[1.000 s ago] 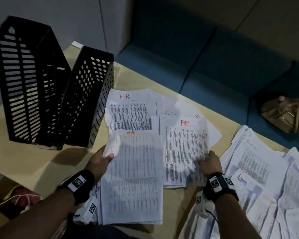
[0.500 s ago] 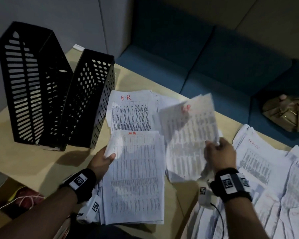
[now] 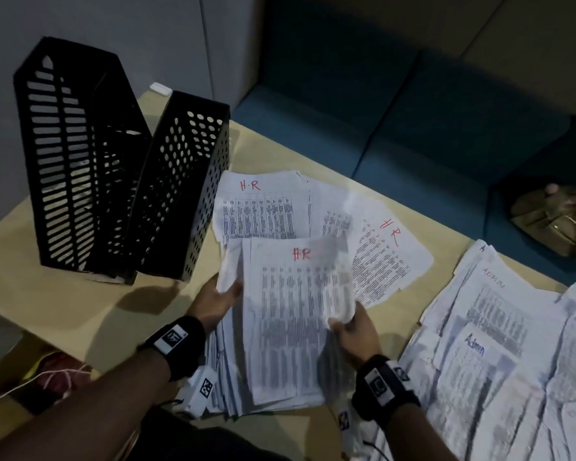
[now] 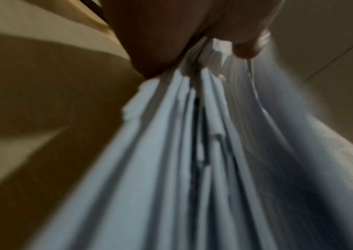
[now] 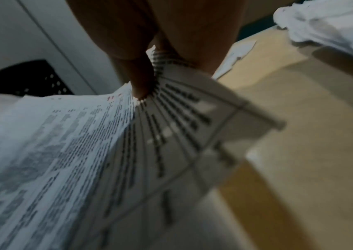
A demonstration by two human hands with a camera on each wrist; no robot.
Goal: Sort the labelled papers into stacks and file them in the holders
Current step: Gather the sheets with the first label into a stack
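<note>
Two holders (image 3: pixel 113 168) only overhead, beside papers (image 3: pixel 300 321).

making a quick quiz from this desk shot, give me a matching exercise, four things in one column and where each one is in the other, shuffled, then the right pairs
Things:
1. slotted black holder
2. HR stack
3. Admin papers
4. tan handbag

Places:
A. on the blue sofa, beyond the table
B. spread over the table's right side
C. far left on the table, beside the round-holed holder
D. held between the left hand and the right hand

Pairs: 1-C, 2-D, 3-B, 4-A
</note>
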